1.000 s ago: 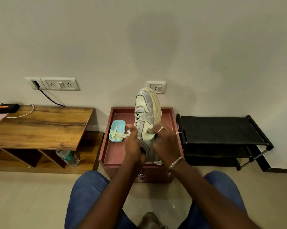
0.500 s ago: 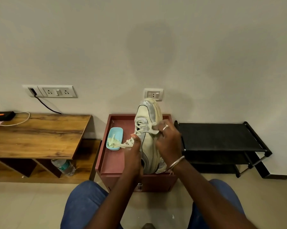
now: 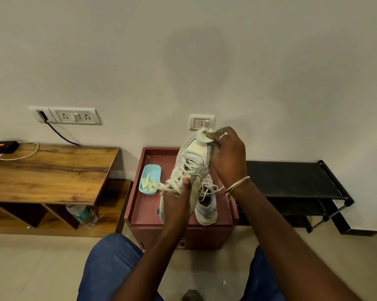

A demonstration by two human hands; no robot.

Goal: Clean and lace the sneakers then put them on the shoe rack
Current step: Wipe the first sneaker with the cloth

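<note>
A dirty off-white sneaker (image 3: 192,161) stands toe-up over the maroon cabinet top (image 3: 146,209). My left hand (image 3: 179,198) grips it low at the laced throat, thumb on the laces. My right hand (image 3: 226,153) pinches a small pale wipe (image 3: 206,135) against the toe. The second sneaker (image 3: 206,207) lies on the cabinet behind my left hand, with loose laces, partly hidden. The black shoe rack (image 3: 292,181) stands to the right against the wall.
A light blue dish (image 3: 150,179) with pale scraps sits on the cabinet's left side. A low wooden table (image 3: 48,172) with a black device and white cable is at the left, a water bottle (image 3: 83,215) lying under it. My knees are at the bottom.
My right hand slid the wipe from the sneaker's side up to the toe tip. My left hand kept its grip. The second sneaker has come into sight behind.
</note>
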